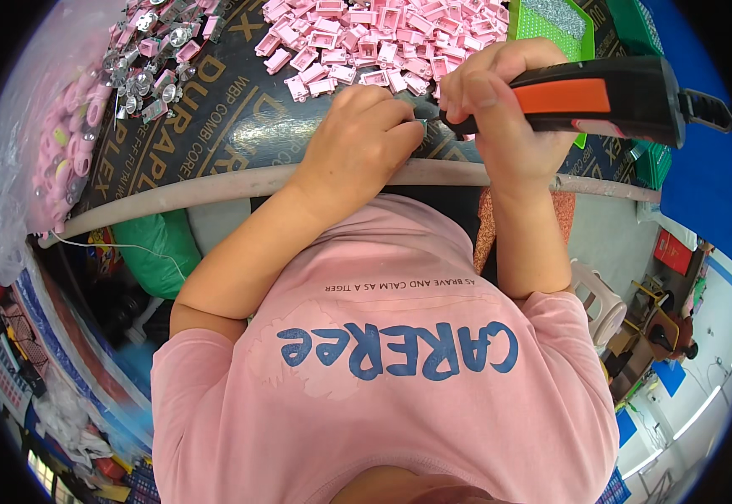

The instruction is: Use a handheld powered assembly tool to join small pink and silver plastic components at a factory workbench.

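My right hand (509, 109) is wrapped round a black and orange electric screwdriver (563, 94), held nearly level with its tip pointing left. Close to that tip, my left hand (364, 139) is closed with its fingers curled down at the table's front edge. What it grips is mostly covered by the fingers; only a small bit shows by the fingertips. Just beyond both hands lies a heap of small pink box-shaped plastic parts (387, 55). To the right of the heap, a bright green tray (524, 25) holds many tiny silver pieces, apparently screws (557, 15).
At the far left are pink parts with clear and silver pieces attached (152, 63). A clear plastic bag (13, 160) of pink pieces sits at the left edge. A pale rounded rim (190, 191) borders the dark printed tabletop (253, 139). A green bag (158, 252) hangs below.
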Motion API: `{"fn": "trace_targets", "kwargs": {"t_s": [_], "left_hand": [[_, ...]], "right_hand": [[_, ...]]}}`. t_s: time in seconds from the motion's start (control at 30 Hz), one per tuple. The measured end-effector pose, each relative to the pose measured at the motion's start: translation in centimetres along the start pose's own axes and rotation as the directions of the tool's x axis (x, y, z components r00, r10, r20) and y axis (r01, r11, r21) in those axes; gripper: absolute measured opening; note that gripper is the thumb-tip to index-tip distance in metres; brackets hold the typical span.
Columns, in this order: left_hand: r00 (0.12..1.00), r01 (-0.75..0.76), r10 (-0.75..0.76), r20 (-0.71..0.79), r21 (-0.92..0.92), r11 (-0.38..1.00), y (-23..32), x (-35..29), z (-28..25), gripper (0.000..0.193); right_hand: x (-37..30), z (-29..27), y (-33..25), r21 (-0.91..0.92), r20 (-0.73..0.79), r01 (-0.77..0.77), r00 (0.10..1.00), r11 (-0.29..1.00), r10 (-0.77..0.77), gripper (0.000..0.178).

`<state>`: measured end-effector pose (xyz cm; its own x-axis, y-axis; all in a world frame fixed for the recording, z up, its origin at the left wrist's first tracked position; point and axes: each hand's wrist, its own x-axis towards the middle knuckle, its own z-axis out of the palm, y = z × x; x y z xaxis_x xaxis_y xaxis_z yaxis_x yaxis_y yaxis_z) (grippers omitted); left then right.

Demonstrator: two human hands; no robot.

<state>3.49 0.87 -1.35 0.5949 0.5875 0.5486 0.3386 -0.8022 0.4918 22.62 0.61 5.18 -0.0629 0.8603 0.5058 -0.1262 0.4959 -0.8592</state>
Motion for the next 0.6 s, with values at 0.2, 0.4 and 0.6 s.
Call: {"fn": "trace_targets", "kwargs": {"t_s": [0.2,0.4,0.6], "left_hand": [[0.999,0.020,-0.017,0.033,-0.078,0.997,-0.1,0.0,0.2,0.012],[0.999,0.012,-0.010,0.030,-0.079,0.997,-0.1,0.0,0.1,0.012],[0.989,0.146,-0.145,0.020,-0.060,0.987,-0.7,0.2,-6.0,0.022]], "right_hand": [[-0.3,0.0,-0.3,-0.216,0.075,0.041,0.997,0.976,-0.025,0.022],[-0.1,0.9,-0.8,0.050,-0.146,-0.139,0.979,0.989,0.145,0.029],[-1.0,-4.1,-3.8,0.264,0.011,-0.065,0.998,0.962,0.064,0.043]]}}
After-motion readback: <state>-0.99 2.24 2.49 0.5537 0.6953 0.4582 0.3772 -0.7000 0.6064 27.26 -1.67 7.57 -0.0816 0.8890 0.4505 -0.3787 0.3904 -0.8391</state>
